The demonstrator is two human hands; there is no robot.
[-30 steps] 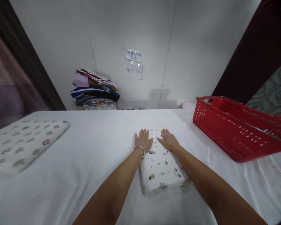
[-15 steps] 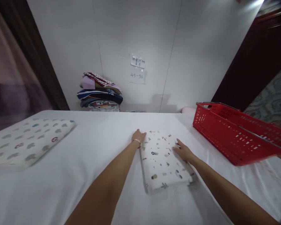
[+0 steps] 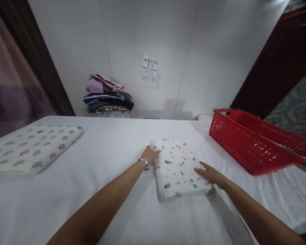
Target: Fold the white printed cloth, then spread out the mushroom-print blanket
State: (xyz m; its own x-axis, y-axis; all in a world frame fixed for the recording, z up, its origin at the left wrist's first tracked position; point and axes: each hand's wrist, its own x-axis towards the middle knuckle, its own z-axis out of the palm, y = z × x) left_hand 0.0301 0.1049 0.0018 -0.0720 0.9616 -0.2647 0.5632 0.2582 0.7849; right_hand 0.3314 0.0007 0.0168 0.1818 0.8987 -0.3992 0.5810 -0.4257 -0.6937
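A folded white cloth (image 3: 177,170) with small printed figures lies flat on the white-covered table, between my two hands. My left hand (image 3: 151,155), a bracelet at its wrist, is at the cloth's upper left edge. Its thumb points in over the cloth and the fingers are apart; some fingertips are hidden beside the edge. On the other side, my right hand (image 3: 211,175) rests at the right edge with fingers stretched out and touching the cloth's top. Neither hand is closed round it.
Another folded cloth (image 3: 34,148), with grey mushroom-like prints, lies at the table's left. A red plastic basket (image 3: 234,153) with metal handles stands on the right. Behind the white table (image 3: 112,136) is a stack of folded fabrics (image 3: 109,97), beside paper signs (image 3: 150,79) on the wall.
My left hand has slid a little down along the left edge. My right hand has moved down and to the right along the cloth's right edge. The view has shifted slightly.
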